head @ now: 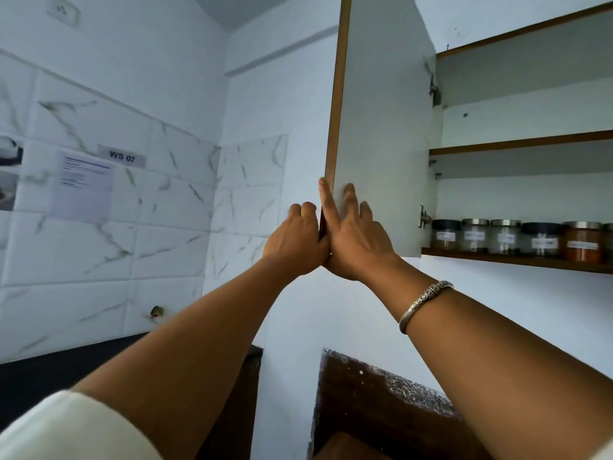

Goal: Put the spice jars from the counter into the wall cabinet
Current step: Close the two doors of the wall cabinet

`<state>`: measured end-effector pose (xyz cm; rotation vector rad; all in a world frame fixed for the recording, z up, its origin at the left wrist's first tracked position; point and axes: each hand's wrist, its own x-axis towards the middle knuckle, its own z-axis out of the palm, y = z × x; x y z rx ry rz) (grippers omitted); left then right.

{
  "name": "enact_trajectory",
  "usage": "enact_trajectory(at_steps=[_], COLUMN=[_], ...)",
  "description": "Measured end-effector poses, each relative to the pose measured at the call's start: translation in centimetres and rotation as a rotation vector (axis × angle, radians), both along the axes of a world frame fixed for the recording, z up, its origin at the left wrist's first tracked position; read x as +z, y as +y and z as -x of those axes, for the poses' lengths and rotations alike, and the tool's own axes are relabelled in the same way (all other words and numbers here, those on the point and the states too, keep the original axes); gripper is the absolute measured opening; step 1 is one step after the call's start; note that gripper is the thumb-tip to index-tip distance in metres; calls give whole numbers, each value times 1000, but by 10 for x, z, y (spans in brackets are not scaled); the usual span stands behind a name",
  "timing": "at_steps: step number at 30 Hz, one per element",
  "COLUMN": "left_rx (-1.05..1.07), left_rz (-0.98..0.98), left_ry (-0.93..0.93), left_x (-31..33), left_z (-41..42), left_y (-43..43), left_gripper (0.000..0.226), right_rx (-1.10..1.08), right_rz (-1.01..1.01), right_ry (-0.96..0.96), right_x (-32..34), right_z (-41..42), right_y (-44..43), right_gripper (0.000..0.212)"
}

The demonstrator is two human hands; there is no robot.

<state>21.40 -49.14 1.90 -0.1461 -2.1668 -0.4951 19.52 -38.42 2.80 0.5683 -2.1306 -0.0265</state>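
- Six jars could be counted in a row on the bottom shelf of the cabinet, close to its front edge. The one furthest right was cut by the frame.
- Each jar stood upright with its long axis vertical, lid on top and label facing out to the room. The row itself ran left to right along the shelf.
- The two shelves above showed nothing on them.
- The door stood swung out, its brown edge towards the camera.
- The left hand was on the outer side of that edge with its fingers curled in against it, gripping the door.
- The right hand lay flat on the inner face, fingers straight and spread, holding nothing.
- Only a dark strip of the desk showed at lower left, with no jars on it. The rest was out of view.
- Judging by this, the storing looked done, or nearly so, and the door was the step in hand.
- Shutting it would call for a swing to the right on the hinges, with the right hand drawn off the inner face before the gap closed on it.
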Motion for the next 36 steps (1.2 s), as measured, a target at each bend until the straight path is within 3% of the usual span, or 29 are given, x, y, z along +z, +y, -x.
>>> enact_trajectory(at_steps=[6, 14, 19, 22, 24, 31, 36], left_rx=[-173, -243, -379, -457, -533, -826, -748], left_rz=[-39, 31, 106, 126, 112, -8, 70], left_ry=[-66, 99, 144, 156, 172, 185, 154], left_x=[-3, 0, 10, 10, 9, 6, 6], left_z=[3, -7, -17, -13, -10, 4, 10], left_y=[1, 19, 48, 69, 85, 162, 232], left_gripper=[39, 21, 17, 20, 35, 62, 89], right_rx=[-95, -210, -270, -321, -367, -430, -398], right_rz=[-29, -35, 44, 33, 14, 0, 72], right_ry=[-38, 126, 163, 203, 238, 245, 123], right_x=[-1, 8, 7, 5, 4, 1, -7], right_z=[-7, -34, -53, -62, -65, -66, -63], right_y=[2, 17, 47, 68, 84, 158, 229], right_gripper=[79, 41, 35, 38, 44, 85, 105])
